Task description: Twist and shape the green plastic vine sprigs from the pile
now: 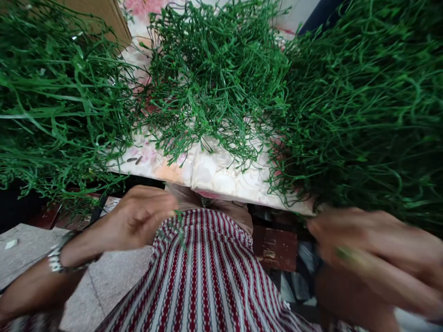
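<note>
Right hand (367,253), blurred at 4 o'clock, fingers drawn together, pinching a green stem (346,253). Left hand (138,219), 8 o'clock, pinching a green sprig (180,226) over my striped cloth (207,286); heaped greens (218,78) cover the flowered table (214,173) at 12.

A brown cardboard box (104,18) sits upper left; a red-and-white striped cloth (207,276) fills lower centre; grey concrete floor (31,244) lower left.

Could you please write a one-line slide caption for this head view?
Left hand pinches a green sprig; blurred right hand beside green strand heaps on a floral cloth.
</note>
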### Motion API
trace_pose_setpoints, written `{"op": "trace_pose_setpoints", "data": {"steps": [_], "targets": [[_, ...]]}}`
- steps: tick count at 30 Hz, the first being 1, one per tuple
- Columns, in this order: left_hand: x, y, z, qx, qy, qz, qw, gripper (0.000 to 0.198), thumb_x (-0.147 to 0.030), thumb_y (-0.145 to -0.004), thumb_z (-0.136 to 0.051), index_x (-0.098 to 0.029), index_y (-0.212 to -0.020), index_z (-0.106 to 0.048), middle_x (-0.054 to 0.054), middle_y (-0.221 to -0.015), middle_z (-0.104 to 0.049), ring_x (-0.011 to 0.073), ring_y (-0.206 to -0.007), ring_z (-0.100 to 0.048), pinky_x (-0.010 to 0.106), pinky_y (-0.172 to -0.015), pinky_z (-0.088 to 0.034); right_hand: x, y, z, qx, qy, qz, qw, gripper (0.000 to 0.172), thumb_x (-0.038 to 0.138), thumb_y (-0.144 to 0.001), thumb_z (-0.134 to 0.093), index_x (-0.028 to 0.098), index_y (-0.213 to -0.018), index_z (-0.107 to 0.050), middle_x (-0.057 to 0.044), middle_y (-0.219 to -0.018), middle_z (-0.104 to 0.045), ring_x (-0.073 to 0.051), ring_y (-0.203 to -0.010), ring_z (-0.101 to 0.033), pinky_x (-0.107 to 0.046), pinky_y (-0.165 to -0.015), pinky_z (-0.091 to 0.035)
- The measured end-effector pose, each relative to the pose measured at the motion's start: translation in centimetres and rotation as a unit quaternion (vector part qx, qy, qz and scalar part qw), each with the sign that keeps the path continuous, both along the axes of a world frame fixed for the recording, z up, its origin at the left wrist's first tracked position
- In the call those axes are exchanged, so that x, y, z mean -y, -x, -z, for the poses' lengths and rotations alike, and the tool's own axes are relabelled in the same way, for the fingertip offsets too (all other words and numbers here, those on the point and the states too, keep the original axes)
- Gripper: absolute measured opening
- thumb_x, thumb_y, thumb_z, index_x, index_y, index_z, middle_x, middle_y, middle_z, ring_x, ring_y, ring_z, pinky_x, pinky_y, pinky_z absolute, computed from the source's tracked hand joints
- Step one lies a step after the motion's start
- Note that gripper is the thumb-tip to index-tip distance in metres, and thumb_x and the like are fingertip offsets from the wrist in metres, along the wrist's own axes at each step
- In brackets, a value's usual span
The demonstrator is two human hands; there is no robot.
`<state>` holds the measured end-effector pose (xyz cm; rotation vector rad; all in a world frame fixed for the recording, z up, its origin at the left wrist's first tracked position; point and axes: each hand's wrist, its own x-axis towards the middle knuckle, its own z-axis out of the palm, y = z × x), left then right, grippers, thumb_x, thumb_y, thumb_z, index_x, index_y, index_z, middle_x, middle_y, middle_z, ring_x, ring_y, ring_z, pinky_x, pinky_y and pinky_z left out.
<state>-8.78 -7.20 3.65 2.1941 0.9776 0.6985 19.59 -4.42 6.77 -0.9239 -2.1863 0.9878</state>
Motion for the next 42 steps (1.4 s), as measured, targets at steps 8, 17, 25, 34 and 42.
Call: {"op": "trace_pose_setpoints", "data": {"steps": [8,17,25,34,42], "targets": [[-1.4,-3.7,3.4,0.308,0.280,-0.236,0.878,0.021,-0.031,-0.080,-0.058,-0.014,-0.068,-0.055,-0.002,-0.061,-0.046,0.0056,-0.050,-0.037,0.018,-0.046,-0.030,-2.8,4.2,3.9,-0.080,0.036,-0.026,0.996,0.015,0.016,-0.089,-0.040,0.016,-0.081,-0.053,-0.006,-0.083,-0.058,-0.013,-0.078,-0.056,-0.027,-0.069,-0.046],[-1.5,-5.9,4.2,0.342,0.281,-0.277,0.853,0.022,-0.032,-0.077,-0.062,-0.014,-0.067,-0.056,-0.004,-0.055,-0.043,0.0049,-0.047,-0.033,0.019,-0.043,-0.025,-1.4,7.3,7.5,-0.082,0.088,0.035,0.992,0.025,0.032,-0.084,-0.053,0.016,-0.104,-0.052,-0.004,-0.091,-0.060,-0.013,-0.080,-0.057,-0.024,-0.073,-0.045],[-1.5,-6.4,4.6,0.402,0.250,-0.285,0.834,0.022,-0.032,-0.076,-0.062,-0.016,-0.064,-0.055,-0.003,-0.060,-0.044,0.0075,-0.052,-0.038,0.021,-0.048,-0.030,-1.0,7.5,7.6,-0.070,0.079,0.009,0.994,0.015,0.023,-0.087,-0.048,0.016,-0.075,-0.052,0.004,-0.063,-0.045,-0.007,-0.058,-0.043,-0.019,-0.057,-0.034],[-1.3,-6.3,3.9,0.528,0.372,-0.220,0.730,0.017,-0.031,-0.070,-0.063,-0.017,-0.068,-0.054,0.001,-0.063,-0.053,0.0105,-0.057,-0.043,0.024,-0.052,-0.031,-1.5,7.3,8.6,-0.142,0.230,-0.066,0.961,0.029,0.038,-0.088,-0.047,0.015,-0.072,-0.049,0.004,-0.059,-0.040,-0.006,-0.053,-0.034,-0.019,-0.050,-0.029],[-1.0,-6.3,3.1,0.572,0.417,-0.192,0.679,0.029,-0.032,-0.069,-0.064,-0.016,-0.056,-0.043,-0.005,-0.045,-0.033,0.0073,-0.044,-0.030,0.025,-0.048,-0.024,-1.7,6.9,7.6,-0.159,0.163,-0.196,0.954,0.034,0.039,-0.089,-0.043,0.013,-0.072,-0.058,0.002,-0.056,-0.045,-0.006,-0.049,-0.039,-0.019,-0.049,-0.032]]}}
